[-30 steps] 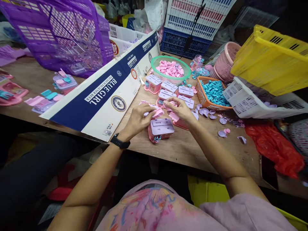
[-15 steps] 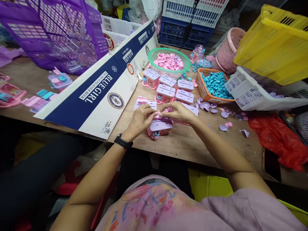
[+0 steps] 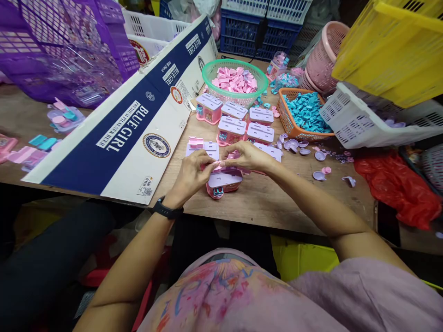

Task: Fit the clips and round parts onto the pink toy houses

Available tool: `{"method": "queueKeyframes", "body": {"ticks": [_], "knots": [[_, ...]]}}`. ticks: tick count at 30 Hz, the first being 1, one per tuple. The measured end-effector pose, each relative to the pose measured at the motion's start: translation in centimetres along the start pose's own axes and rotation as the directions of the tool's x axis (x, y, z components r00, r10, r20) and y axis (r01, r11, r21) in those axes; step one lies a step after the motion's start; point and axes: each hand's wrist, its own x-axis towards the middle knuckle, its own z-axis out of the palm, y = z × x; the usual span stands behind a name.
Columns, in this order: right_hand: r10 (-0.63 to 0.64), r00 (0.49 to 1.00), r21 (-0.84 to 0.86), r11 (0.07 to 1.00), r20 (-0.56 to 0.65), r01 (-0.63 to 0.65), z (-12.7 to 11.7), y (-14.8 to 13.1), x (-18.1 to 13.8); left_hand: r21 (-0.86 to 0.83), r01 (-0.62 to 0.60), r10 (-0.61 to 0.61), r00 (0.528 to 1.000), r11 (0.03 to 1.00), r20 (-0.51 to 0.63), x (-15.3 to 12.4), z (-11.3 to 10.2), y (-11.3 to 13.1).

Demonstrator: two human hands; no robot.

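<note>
My left hand (image 3: 194, 174) and my right hand (image 3: 246, 157) meet above a toy house (image 3: 226, 180) with a lilac top and pink base. Both hands are closed, thumbs and fingertips pinching a small pink plastic piece (image 3: 218, 167) between them. Fingers cover much of the piece, so its full shape is hidden. Just beyond my left hand, a pink block (image 3: 195, 142) sits on the lilac top of another toy house (image 3: 210, 148). Several more toy houses (image 3: 231, 129) stand in rows behind my hands, and one (image 3: 268, 151) is partly covered by my right hand.
A green basket (image 3: 265, 85) of pink blocks stands behind the houses. An orange basket (image 3: 282, 115) holds turquoise pieces. Small lilac cups (image 3: 320, 175) lie loose at right, near a red plastic bag (image 3: 398, 184). A long cardboard panel (image 3: 128, 138) borders the left side.
The view has shifted slightly, so the scene sits further left in the picture. Both hands stay together over the same toy house, pinching the pink piece.
</note>
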Motion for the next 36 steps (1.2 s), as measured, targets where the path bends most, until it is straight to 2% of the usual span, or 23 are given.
{"method": "queueKeyframes", "body": {"ticks": [4, 11, 14, 18, 20, 27, 32, 36], "knots": [[0.009, 1.0, 0.056, 0.998, -0.007, -0.009, 0.0, 0.2, 0.1, 0.073, -0.02, 0.016, 0.998, 0.997, 0.065, 0.7, -0.4, 0.0], [-0.002, 0.997, -0.018, 1.0, -0.079, 0.0, 0.4, -0.4, -0.7, 0.138, -0.116, 0.092, 0.981, 0.984, 0.17, 2.1, -1.2, -0.2], [0.004, 1.0, -0.04, 0.999, -0.027, -0.006, 0.1, 0.0, 0.1, 0.108, -0.086, 0.065, 0.98, 0.99, 0.191, 2.2, -1.3, -0.3], [0.0, 0.993, -0.046, 0.999, 0.119, 0.006, -1.1, 1.1, 2.6, 0.119, -0.002, -0.024, 0.976, 0.993, 0.216, 2.6, -1.5, -0.3], [-0.005, 0.988, -0.031, 0.999, 0.153, 0.01, -1.5, 1.5, 3.3, 0.137, 0.01, -0.04, 0.975, 0.99, 0.217, 2.8, -1.6, -0.2], [-0.059, 0.998, -0.041, 0.997, 0.025, 0.06, -0.6, 1.1, 2.4, 0.063, 0.058, -0.067, 0.985, 0.996, 0.161, 2.6, -1.8, -0.2], [-0.069, 0.998, -0.075, 0.995, 0.007, 0.069, -0.1, 1.5, 2.0, 0.107, 0.066, -0.085, 0.98, 0.992, 0.18, 2.2, -1.4, -0.1], [-0.063, 0.998, -0.098, 0.993, -0.029, 0.06, 0.6, 1.4, 1.4, 0.075, 0.105, -0.116, 0.98, 0.992, 0.162, 1.5, -0.8, -0.1]]}}
